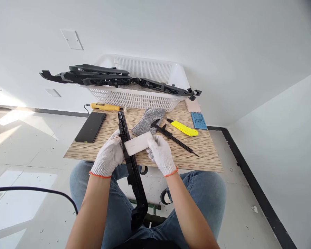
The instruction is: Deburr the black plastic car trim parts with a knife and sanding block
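My left hand (109, 155), in a white knitted glove with an orange cuff, is closed around the upper part of a long black plastic trim piece (133, 169). The piece slants down between my knees, its bent lower end near my lap. My gloved right hand (161, 152) pinches the right end of a pale, flat rectangular sheet (138, 144). The sheet's left end meets the trim's edge beside my left fingers; whether it presses there I cannot tell. Just beyond my right hand lie a black caliper (171, 136) and a grey cloth (147, 121).
A white basket (134, 98) with several black trim pieces (98, 75) across it stands behind. On the wooden table (197, 159) lie a yellow corded tool (106, 107), a black phone (91, 127), a yellow utility knife (184, 128), a blue pad (199, 121) and a pinkish block (192, 105).
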Demonstrator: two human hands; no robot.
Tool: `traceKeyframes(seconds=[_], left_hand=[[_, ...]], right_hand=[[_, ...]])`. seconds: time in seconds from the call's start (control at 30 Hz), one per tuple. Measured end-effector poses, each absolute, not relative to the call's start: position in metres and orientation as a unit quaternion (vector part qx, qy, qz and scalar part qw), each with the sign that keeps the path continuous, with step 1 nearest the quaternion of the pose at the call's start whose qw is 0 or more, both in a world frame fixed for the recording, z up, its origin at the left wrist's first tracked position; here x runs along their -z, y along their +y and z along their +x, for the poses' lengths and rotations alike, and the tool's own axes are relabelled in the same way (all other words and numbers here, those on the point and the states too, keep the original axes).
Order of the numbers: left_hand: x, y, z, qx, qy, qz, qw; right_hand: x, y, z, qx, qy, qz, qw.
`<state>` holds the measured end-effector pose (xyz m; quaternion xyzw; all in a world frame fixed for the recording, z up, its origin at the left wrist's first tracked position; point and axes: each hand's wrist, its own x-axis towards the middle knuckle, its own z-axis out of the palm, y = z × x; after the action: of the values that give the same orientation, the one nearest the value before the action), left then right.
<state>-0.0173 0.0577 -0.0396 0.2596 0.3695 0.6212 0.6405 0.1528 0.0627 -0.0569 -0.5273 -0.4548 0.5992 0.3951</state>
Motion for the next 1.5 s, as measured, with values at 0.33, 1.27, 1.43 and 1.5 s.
traceKeyframes(seconds=[0.33, 1.27, 1.43, 1.5], left_hand=[[0.037, 0.057, -0.016, -0.619, 0.376, 0.242, 0.646], [0.037, 0.058, -0.016, -0.61, 0.383, 0.263, 0.642], [0.039, 0.059, -0.018, -0.626, 0.36, 0.266, 0.639], [0.041, 0.059, -0.019, -0.613, 0.38, 0.257, 0.643]], right_hand=[[0.052, 0.064, 0.145, -0.671, -0.391, -0.486, 0.4], [0.055, 0.065, 0.141, -0.565, -0.544, -0.442, 0.436], [0.054, 0.064, 0.14, -0.583, -0.487, -0.47, 0.449], [0.054, 0.063, 0.142, -0.584, -0.529, -0.439, 0.432]])
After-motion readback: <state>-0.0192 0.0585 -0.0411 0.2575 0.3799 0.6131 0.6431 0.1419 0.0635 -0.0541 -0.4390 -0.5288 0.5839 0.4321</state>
